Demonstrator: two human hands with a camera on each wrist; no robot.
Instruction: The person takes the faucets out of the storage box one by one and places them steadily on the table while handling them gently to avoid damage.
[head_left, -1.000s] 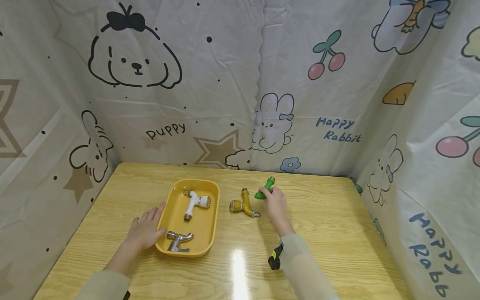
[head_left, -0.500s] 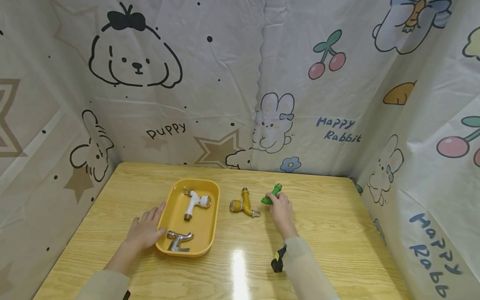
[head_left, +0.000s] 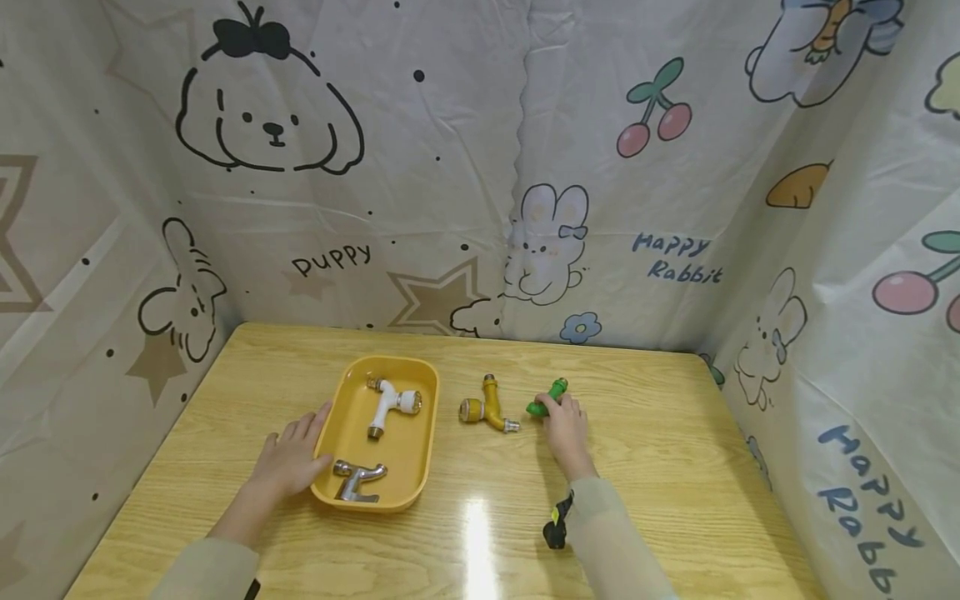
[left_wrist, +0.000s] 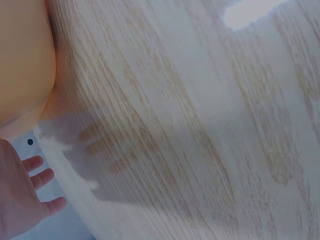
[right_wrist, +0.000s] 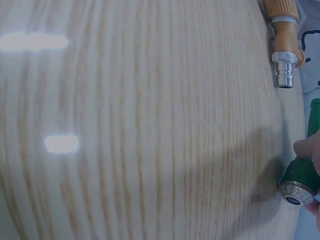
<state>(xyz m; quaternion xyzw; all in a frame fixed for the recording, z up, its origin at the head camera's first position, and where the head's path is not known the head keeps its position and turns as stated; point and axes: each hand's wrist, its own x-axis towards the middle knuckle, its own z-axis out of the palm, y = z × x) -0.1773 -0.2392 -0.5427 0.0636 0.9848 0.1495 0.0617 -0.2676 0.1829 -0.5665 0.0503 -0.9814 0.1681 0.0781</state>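
Note:
My right hand (head_left: 567, 425) pinches a green faucet (head_left: 557, 389), partly hidden by the fingers, low at the table's right-centre. In the right wrist view, the green faucet (right_wrist: 300, 171) shows its silver ring end, with a fingertip on its body. Just left of it lies a yellow faucet (head_left: 492, 407) with a round knob and metal nozzle. My left hand (head_left: 288, 458) rests against the left side of a yellow tray (head_left: 429, 450), fingers straight and thumb at the rim. Inside the tray are a white faucet (head_left: 385, 408) and a chrome faucet (head_left: 358, 481).
The wooden table (head_left: 645, 467) has light glare near its front middle. A printed cloth (head_left: 450, 167) hangs behind and along both sides of it. A black wrist device (head_left: 556, 527) sits by the right sleeve.
My right hand has moved right and nearer to me, carrying the green faucet away from the yellow one. The left hand and tray have stayed in place.

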